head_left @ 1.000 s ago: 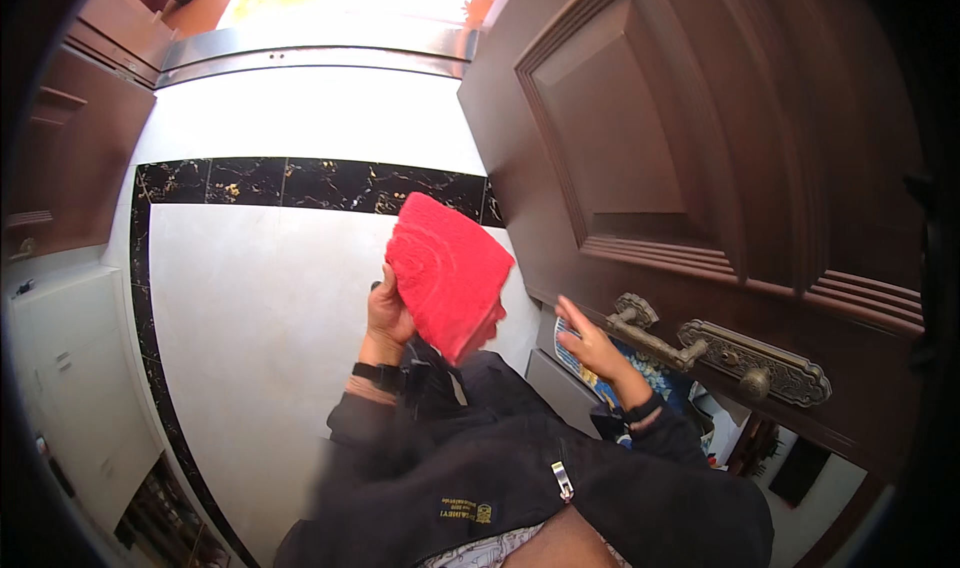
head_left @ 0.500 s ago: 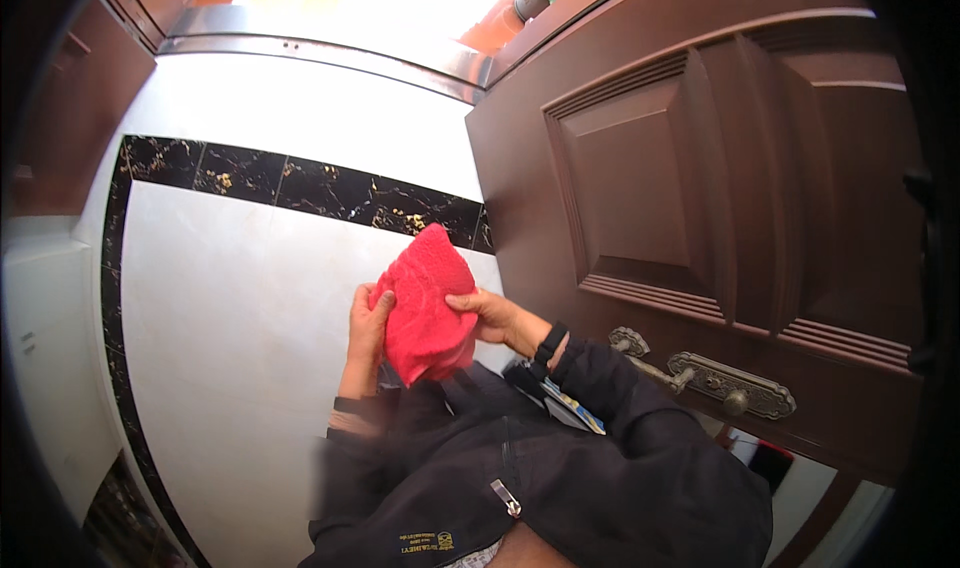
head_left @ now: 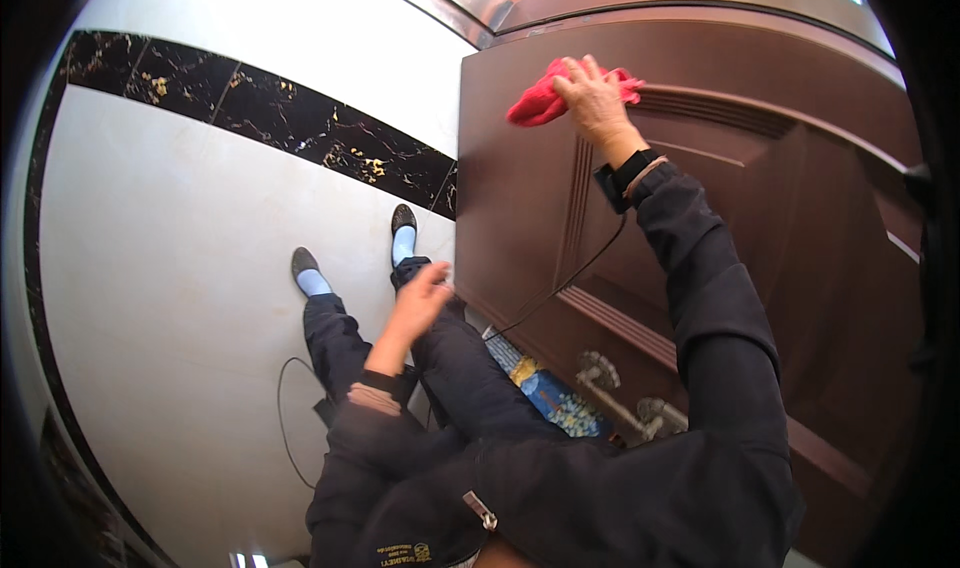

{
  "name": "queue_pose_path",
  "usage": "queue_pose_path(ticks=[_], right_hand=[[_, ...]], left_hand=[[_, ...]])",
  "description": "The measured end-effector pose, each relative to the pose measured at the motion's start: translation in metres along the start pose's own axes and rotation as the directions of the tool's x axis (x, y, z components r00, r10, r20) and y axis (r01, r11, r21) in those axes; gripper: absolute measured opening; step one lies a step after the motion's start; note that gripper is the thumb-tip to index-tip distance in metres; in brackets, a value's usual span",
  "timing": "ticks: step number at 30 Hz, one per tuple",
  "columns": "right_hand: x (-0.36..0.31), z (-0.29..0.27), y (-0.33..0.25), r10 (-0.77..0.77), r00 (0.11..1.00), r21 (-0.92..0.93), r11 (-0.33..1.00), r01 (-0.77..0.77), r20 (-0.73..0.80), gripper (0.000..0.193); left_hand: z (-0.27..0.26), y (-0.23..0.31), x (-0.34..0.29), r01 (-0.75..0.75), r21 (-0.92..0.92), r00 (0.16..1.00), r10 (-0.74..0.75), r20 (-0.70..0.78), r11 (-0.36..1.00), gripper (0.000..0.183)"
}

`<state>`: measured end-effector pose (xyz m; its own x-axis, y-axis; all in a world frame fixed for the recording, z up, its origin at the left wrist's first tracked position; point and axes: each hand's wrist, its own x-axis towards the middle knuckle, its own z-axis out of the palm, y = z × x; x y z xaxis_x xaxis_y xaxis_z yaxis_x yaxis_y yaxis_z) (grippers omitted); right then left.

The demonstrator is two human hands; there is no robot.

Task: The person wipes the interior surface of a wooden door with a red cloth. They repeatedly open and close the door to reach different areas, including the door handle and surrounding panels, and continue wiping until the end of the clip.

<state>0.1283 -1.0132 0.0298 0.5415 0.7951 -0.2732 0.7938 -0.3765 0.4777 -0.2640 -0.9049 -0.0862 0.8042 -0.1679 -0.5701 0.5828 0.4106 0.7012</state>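
My right hand (head_left: 592,103) is raised high and presses a crumpled red cloth (head_left: 540,100) against the upper part of a dark brown panelled door (head_left: 760,218). The cloth bunches out to the left of my fingers. My left hand (head_left: 422,303) hangs low in front of my legs, fingers loosely apart, holding nothing. A thin black cable (head_left: 570,278) runs from my right wrist down toward my body.
A metal lever handle (head_left: 620,393) sticks out of the door low on the right. The white tiled floor (head_left: 170,268) has a black marble band (head_left: 270,118). My dark shoes (head_left: 350,243) stand near the door's edge. A blue patterned item (head_left: 545,393) lies by the door.
Both hands held the red cloth in front of my chest; now my right hand alone has lifted it up onto the door. My left hand has let go and dropped.
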Motion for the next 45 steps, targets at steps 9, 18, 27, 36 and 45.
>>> queue_pose_path(ticks=[9,18,27,36,45], right_hand=[[-0.008,0.148,-0.01,0.077,0.908,-0.196,0.981,0.006,0.411,0.022],[-0.201,0.188,-0.153,-0.425,0.498,0.148,0.852,0.503,0.756,0.035],[-0.212,0.243,-0.188,-0.518,0.404,0.276,0.808,0.52,0.754,0.031],[0.048,0.269,-0.049,0.039,0.988,-0.131,0.991,-0.02,0.147,0.019],[0.042,0.337,-0.104,-0.04,0.922,-0.072,0.995,0.073,0.386,0.027]], left_hand=[[0.129,-0.045,0.061,-0.036,0.126,0.962,0.0,0.272,0.991,0.054],[0.04,-0.08,0.052,0.109,0.37,0.992,-0.078,-0.098,0.922,0.048],[-0.03,-0.119,0.019,0.311,0.307,0.921,-0.205,-0.332,0.9,0.045],[-0.067,-0.149,0.001,0.391,0.203,0.823,-0.242,-0.513,0.898,0.037],[-0.081,-0.18,-0.011,0.383,-0.152,0.715,-0.397,-0.575,0.911,0.026]])
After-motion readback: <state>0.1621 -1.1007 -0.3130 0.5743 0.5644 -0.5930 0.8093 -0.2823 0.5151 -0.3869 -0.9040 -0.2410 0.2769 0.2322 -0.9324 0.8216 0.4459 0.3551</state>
